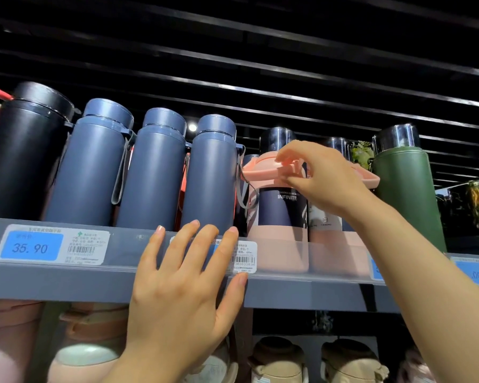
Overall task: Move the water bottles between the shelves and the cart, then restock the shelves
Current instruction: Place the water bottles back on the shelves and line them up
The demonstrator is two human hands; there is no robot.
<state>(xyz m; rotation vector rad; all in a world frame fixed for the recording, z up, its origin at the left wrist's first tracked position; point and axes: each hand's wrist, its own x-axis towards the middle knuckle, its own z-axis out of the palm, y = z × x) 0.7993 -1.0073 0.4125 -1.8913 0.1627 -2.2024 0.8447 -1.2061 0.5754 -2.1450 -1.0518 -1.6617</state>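
Observation:
A pink water bottle [277, 244] with a dark "INFINITE" label stands on the upper grey shelf [67, 280], right of three slate-blue bottles [210, 172]. My right hand [324, 175] reaches up and pinches the pink lid [260, 167] of that bottle from above. My left hand [183, 283] lies flat with spread fingers against the shelf's front edge, over a price tag. A second pink bottle [332, 252] stands just behind my right wrist, partly hidden.
A black bottle [22, 156] stands at the far left and a green bottle [407, 194] at the right. Chrome-capped bottles stand behind. Price labels line the shelf edge. The lower shelf holds pink and beige bottles [277, 357].

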